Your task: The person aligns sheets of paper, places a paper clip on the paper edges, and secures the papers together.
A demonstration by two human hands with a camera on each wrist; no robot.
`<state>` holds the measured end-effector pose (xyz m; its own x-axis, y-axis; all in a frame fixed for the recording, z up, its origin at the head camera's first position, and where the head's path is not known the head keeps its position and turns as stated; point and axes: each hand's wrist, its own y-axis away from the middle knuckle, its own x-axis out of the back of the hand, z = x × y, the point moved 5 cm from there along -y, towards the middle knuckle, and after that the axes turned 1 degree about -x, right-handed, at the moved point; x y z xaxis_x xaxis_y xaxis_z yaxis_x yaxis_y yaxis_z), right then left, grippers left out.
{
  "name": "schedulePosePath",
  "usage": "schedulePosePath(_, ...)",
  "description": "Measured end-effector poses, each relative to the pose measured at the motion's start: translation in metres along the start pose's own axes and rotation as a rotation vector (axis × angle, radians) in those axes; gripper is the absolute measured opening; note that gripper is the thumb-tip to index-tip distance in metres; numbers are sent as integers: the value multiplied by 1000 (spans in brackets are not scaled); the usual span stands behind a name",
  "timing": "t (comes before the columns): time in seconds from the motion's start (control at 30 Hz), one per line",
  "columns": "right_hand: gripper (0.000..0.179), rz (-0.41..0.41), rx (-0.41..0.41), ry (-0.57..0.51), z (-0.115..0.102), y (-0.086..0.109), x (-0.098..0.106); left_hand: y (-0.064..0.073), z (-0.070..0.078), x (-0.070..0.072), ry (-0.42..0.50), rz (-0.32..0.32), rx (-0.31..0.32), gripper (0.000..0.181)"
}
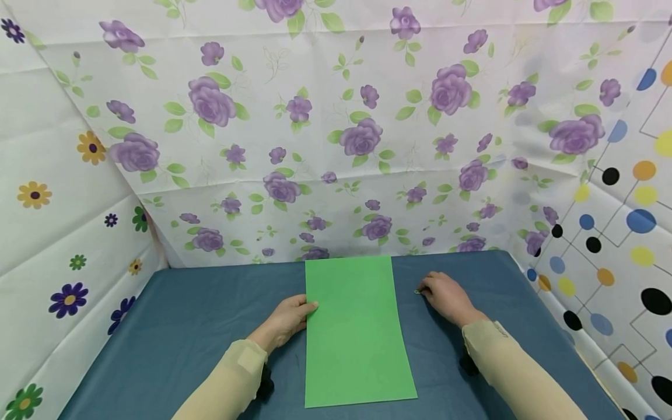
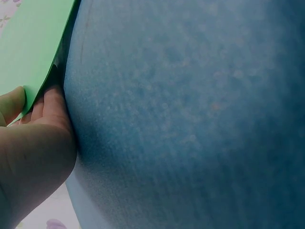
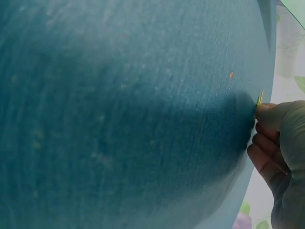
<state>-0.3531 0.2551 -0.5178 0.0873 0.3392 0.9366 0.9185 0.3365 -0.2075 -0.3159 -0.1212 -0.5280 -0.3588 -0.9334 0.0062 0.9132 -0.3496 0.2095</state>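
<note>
A long green sheet of paper [image 1: 352, 332] stands out against the blue table in the head view. My left hand [image 1: 287, 319] pinches its left edge. In the left wrist view the thumb [image 2: 13, 105] lies on top of the sheet and the other fingers are under it. To the right of the sheet, apart from it, my right hand [image 1: 445, 296] pinches a small, thin yellow paper clip [image 3: 259, 98] between thumb and forefinger. Most of the clip is hidden by the fingertips.
Blue cloth [image 1: 210, 326] covers the table. Behind it hangs a white sheet with purple flowers [image 1: 359, 137]; a dotted sheet [image 1: 640, 221] is on the right, a daisy-patterned one [image 1: 68, 300] on the left. An orange speck [image 3: 231, 74] shows on the cloth.
</note>
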Motion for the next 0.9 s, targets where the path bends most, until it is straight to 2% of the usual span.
schedulePosePath(0.3, 8, -3, -13, -2, 1, 0, 2, -1, -1, 1, -1, -1, 0, 36)
schedulePosePath(0.6, 6, 12, 35, 72, -2, -3, 2, 0, -1, 0, 2, 0, -2, 36)
schedulePosePath(0.9, 8, 34, 43, 124, -4, -4, 2, -1, -2, 0, 0, 7, 1, 38)
